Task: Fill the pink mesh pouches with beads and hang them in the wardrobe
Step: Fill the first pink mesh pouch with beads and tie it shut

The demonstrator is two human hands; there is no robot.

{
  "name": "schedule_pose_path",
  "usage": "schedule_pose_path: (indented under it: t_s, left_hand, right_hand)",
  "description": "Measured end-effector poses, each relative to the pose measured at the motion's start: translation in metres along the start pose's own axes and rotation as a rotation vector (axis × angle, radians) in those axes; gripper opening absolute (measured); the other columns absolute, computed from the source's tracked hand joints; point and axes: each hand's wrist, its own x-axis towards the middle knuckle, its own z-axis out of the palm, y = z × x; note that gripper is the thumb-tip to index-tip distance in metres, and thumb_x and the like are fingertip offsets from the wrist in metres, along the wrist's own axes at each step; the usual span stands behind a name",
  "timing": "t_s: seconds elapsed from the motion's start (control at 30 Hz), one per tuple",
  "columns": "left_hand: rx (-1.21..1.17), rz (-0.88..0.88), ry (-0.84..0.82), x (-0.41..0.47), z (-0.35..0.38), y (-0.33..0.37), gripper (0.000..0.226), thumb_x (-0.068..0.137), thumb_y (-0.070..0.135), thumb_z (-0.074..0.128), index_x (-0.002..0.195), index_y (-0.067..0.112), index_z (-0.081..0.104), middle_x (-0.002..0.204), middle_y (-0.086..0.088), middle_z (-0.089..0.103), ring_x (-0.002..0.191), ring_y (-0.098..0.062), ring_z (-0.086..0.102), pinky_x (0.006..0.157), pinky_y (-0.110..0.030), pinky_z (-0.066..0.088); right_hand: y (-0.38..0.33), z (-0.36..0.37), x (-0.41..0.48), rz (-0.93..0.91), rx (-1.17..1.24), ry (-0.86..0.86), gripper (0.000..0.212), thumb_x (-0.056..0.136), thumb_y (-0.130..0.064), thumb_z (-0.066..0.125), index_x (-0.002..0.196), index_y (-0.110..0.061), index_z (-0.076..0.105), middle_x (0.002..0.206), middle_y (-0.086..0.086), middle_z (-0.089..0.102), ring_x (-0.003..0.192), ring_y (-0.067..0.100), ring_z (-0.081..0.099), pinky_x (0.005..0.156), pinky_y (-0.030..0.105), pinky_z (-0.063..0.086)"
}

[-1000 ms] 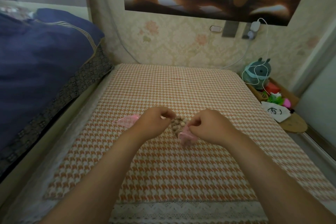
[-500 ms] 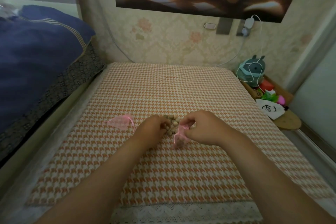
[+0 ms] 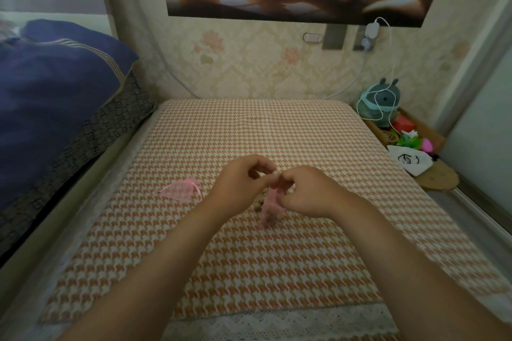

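pouch in hand: pink mesh pouch (image 3: 273, 203), held up over the houndstooth desk (image 3: 249, 133), just in front of the person, between both hands.
axis and heading: long axis near upright, leaning slightly; mouth up at the fingers, closed bottom hanging toward the desk.
right hand (image 3: 307, 192): fingers pinched together on the pouch's upper edge.
left hand (image 3: 241, 183): fingertips closed on a bead (image 3: 275, 173) right at the pouch mouth.
loose beads (image 3: 257, 205): small pile on the desk, mostly hidden behind the hands and the pouch.
second pouch (image 3: 181, 188): lies flat on the desk to the left, apart from the hands, apparently unfilled.
risk, mouth: soft mesh may fold shut, so a bead would miss and roll across the desk.
risk, grip: a one-sided pinch may tilt the pouch and spill whatever is inside.
risk, pile: a wrist could brush the loose beads and scatter them.
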Motion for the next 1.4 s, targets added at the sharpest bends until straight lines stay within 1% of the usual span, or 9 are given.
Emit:
schedule_pose_path:
  t_s: [0.1,0.27,0.4,0.57,0.8,0.9,1.07,1.27,1.4]
  left_hand:
    - [0.058,0.031,-0.078,-0.008,0.006,-0.001,0.019,0.082,0.021,0.077,0.08,0.036,0.066,0.079,0.017,0.067,0.072,0.0,0.06,0.068,-0.018,0.052]
    - [0.287,0.128,-0.072,-0.005,0.008,-0.006,0.009,0.08,0.03,0.078,0.088,0.031,0.073,0.086,0.014,0.061,0.076,-0.004,0.058,0.071,-0.025,0.049]
    - [0.241,0.051,-0.076,-0.005,0.005,-0.006,0.008,0.083,0.032,0.074,0.091,0.031,0.075,0.094,0.011,0.063,0.079,-0.003,0.06,0.072,-0.019,0.049]
    - [0.217,-0.085,0.016,0.002,-0.005,-0.022,0.007,0.091,0.024,0.067,0.096,0.027,0.071,0.093,0.016,0.066,0.076,0.002,0.058,0.071,-0.017,0.047]
    - [0.392,-0.063,-0.217,0.0,0.005,-0.056,0.016,0.086,0.021,0.069,0.102,0.022,0.075,0.094,0.009,0.068,0.079,-0.004,0.058,0.072,-0.016,0.042]
    - [0.377,-0.028,-0.251,0.002,0.01,-0.054,0.013,0.085,0.02,0.07,0.095,0.016,0.076,0.092,0.003,0.072,0.071,-0.002,0.057,0.068,-0.018,0.044]
    - [0.392,-0.057,-0.259,0.003,0.013,-0.061,0.007,0.08,0.017,0.075,0.087,0.018,0.074,0.086,0.002,0.072,0.079,-0.014,0.064,0.074,-0.027,0.052]
    - [0.08,-0.143,0.041,0.011,0.002,-0.04,0.011,0.08,0.02,0.079,0.087,0.018,0.07,0.08,0.007,0.069,0.064,0.001,0.059,0.058,-0.008,0.045]
    - [-0.204,-0.122,0.002,0.009,0.0,-0.016,0.012,0.079,0.011,0.08,0.083,0.019,0.072,0.075,0.003,0.072,0.065,-0.008,0.064,0.062,-0.021,0.053]
  right_hand:
    - [0.0,0.0,0.001,0.019,-0.007,-0.006,0.015,0.081,-0.034,0.066,0.092,-0.025,0.071,0.091,-0.004,0.073,0.08,0.016,0.068,0.078,0.046,0.06]
    - [0.001,-0.001,0.0,0.012,0.017,-0.013,0.022,0.077,-0.037,0.067,0.093,-0.024,0.075,0.093,-0.002,0.075,0.082,0.018,0.07,0.079,0.047,0.06]
    - [0.002,-0.002,0.001,0.005,0.014,-0.017,0.024,0.079,-0.036,0.065,0.098,-0.03,0.077,0.096,-0.009,0.075,0.087,0.013,0.069,0.082,0.042,0.06]
    - [0.0,-0.003,0.0,-0.014,-0.003,0.001,0.034,0.087,-0.026,0.067,0.12,-0.026,0.074,0.119,-0.01,0.071,0.106,0.011,0.066,0.095,0.034,0.056]
    - [0.0,0.002,0.001,-0.033,0.016,0.015,0.031,0.088,-0.028,0.069,0.119,-0.028,0.074,0.118,-0.011,0.071,0.104,0.008,0.065,0.094,0.033,0.056]
    - [0.002,0.005,0.003,-0.049,0.014,0.025,0.031,0.088,-0.028,0.07,0.119,-0.029,0.074,0.117,-0.012,0.071,0.104,0.006,0.065,0.093,0.03,0.055]
    - [0.005,0.007,0.005,-0.06,0.023,0.034,0.029,0.087,-0.03,0.072,0.116,-0.03,0.075,0.112,-0.014,0.072,0.094,-0.001,0.064,0.087,0.025,0.054]
    - [0.004,0.008,0.006,-0.063,0.016,0.024,0.033,0.086,-0.03,0.072,0.119,-0.03,0.074,0.114,-0.014,0.072,0.089,-0.004,0.061,0.086,0.023,0.053]
    - [0.006,0.007,0.008,-0.054,0.002,0.01,0.029,0.084,-0.026,0.069,0.111,-0.028,0.076,0.108,-0.01,0.075,0.092,0.006,0.067,0.087,0.031,0.057]
